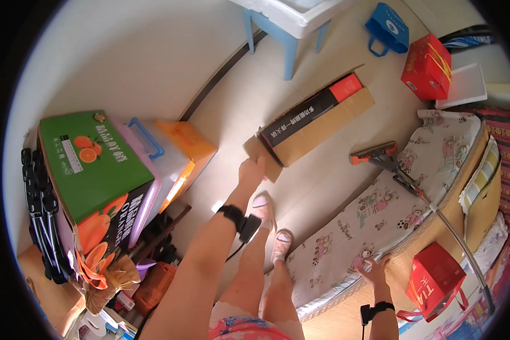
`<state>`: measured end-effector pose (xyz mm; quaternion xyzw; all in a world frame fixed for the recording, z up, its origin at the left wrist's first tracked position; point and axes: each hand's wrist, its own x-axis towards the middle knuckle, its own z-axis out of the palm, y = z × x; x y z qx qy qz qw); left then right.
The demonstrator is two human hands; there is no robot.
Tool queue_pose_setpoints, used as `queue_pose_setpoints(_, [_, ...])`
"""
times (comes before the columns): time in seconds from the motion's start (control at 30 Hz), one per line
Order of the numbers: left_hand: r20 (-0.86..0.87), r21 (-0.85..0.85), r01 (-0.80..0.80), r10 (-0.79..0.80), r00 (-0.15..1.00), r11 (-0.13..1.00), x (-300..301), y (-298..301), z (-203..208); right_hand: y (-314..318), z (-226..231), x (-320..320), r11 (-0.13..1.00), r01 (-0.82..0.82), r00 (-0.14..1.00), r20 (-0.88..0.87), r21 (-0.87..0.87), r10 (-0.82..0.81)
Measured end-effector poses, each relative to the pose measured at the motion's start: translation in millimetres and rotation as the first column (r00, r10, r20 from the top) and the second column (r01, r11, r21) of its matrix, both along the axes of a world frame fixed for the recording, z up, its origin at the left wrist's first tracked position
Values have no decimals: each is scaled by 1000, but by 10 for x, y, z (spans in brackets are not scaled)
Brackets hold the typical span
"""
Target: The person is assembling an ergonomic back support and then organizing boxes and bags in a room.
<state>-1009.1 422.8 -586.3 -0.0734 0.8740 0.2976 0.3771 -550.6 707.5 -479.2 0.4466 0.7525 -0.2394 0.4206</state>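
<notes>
My left hand [251,171] reaches forward and is closed on the end flap of a long cardboard box [323,129] lying on the floor; its fingertips are partly hidden. Inside the open box lies a long black-and-red package [309,116]. Out to the right, my right hand [374,273] hangs open with fingers apart over the edge of a mattress [334,249] with a printed cover, holding nothing. Whether it touches the mattress I cannot tell. A red gift bag [434,280] stands close to that hand.
A stick vacuum cleaner [399,175] leans across the mattress, its head over the floor. At left stand a green fruit carton [90,164], a lidded plastic bin [173,161] and an orange box [195,139]. Farther off are a blue stool [290,54], a blue bag [388,28] and a red box [425,68].
</notes>
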Motion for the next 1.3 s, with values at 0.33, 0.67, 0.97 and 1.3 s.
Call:
queue_pose_setpoints(0.33, [121,-341,-73,120,985,937,1605,-3143,-55,29,198,-207,990,80,994,80,-116,-71])
queue_pose_setpoints(0.67, [286,-229,-784,810,512,577,2221,-4760,-460,85,-2,-85,979,-40,997,62,-201,53])
queue_pose_setpoints(0.97, [289,48,-264,239,927,963,1793,-2655,920,621,329,68,417,817,318,-291,-399,-902])
queue_pose_setpoints(1.3, [50,49,136,-138,989,990,1624,-1255,3142,2305,1754,-411,493,641,-145,-724,-588,-674])
